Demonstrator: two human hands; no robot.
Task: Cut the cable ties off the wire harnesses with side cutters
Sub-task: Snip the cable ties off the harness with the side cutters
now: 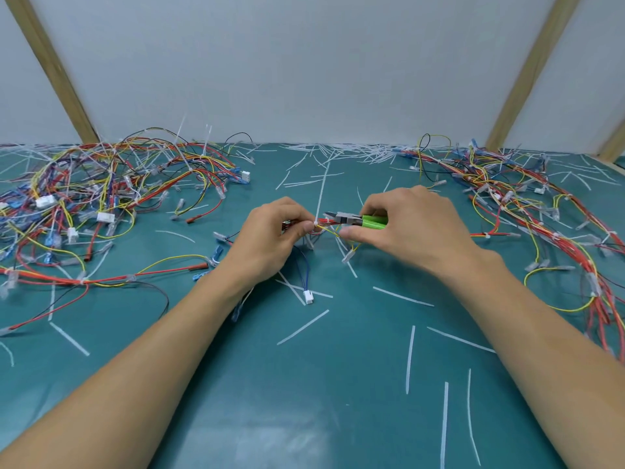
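Hands meet over the middle of the desk, which has a green mat on it. The left hand pinches a small wire harness of red and yellow wires between its thumb and fingers. A white cable tie sits on those wires, right by the left thumb, and its long tail sticks up toward the far edge. The right hand is wrapped around the green handles of the side cutters. The dark tip of the cutters points left and lies just beside the tie. Whether the blades are on the tie yet is too small to tell.

To do this step well, I think the tip should slide under the tie's band only, with no wire between the blades. The left hand should hold the wires tight and not wiggle. Then one firm squeeze should snap the tie. A thumb that close to the blades could get nipped, so it should stay back a bit.

One big pile of harnesses fills the far left corner of the desk. Another pile runs along the right edge. White cut ties lie all over the mat, and many are heaped at the far edge. It looks like a lot of ties are off already.
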